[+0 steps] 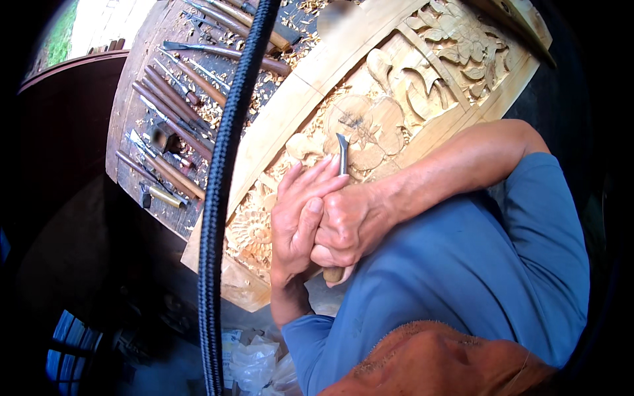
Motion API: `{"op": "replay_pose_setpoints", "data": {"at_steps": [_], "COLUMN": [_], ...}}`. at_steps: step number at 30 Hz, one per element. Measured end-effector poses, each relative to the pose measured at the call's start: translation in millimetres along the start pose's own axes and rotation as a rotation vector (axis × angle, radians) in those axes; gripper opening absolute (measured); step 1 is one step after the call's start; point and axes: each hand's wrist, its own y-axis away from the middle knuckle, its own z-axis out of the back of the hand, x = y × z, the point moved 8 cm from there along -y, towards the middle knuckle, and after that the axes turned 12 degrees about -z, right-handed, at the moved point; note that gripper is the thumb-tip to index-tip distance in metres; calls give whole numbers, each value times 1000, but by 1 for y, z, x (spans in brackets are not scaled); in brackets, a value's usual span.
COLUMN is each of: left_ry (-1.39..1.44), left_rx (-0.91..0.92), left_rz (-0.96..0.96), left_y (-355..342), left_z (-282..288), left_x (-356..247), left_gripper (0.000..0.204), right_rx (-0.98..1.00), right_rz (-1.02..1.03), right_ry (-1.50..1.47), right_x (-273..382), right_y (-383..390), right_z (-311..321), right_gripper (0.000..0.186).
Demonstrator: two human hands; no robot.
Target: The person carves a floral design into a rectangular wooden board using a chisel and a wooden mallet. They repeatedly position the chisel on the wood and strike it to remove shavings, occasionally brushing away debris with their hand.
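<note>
Our right hand (343,221) has its grip closed round the chisel (343,162), our left hand (295,210) against it, blade (342,141) over the middle of the panel (290,99), where the flower (386,127) seems unfinished while the far-end leaves (477,47) look carved.

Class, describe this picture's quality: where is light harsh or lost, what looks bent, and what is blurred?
Head view: pale strip at upper left washed out, lower left lost in shadow; workbench's left edge appears bowed, fisheye-style; a smeared patch blurs the top; carved panel and chisel in the right hand fairly sharp.
</note>
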Motion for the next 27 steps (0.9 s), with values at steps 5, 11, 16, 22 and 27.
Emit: {"op": "replay_pose_setpoints", "data": {"at_steps": [5, 11, 16, 22, 27], "left_ry": [-71, -17, -168, -917, -901], "left_rx": [11, -288, -558, -621, -549], "left_rz": [-135, -54, -99, -327, -282], "left_y": [-2, 23, 36, 0, -20], "left_z": [-2, -2, -26, -48, -42], "left_x": [-5, -3, -16, -25, -24], "left_gripper": [67, 99, 53, 27, 15], "right_rx": [-158, -198, -271, -249, -354], "right_rz": [90, 237, 169, -551, -773], "right_ry": [68, 309, 460, -52, -890], "right_x": [5, 26, 34, -58, -97], "right_y": [2, 16, 8, -45, -70], "right_z": [6, 13, 40, 152, 158], "right_gripper": [52, 44, 27, 35, 39]}}
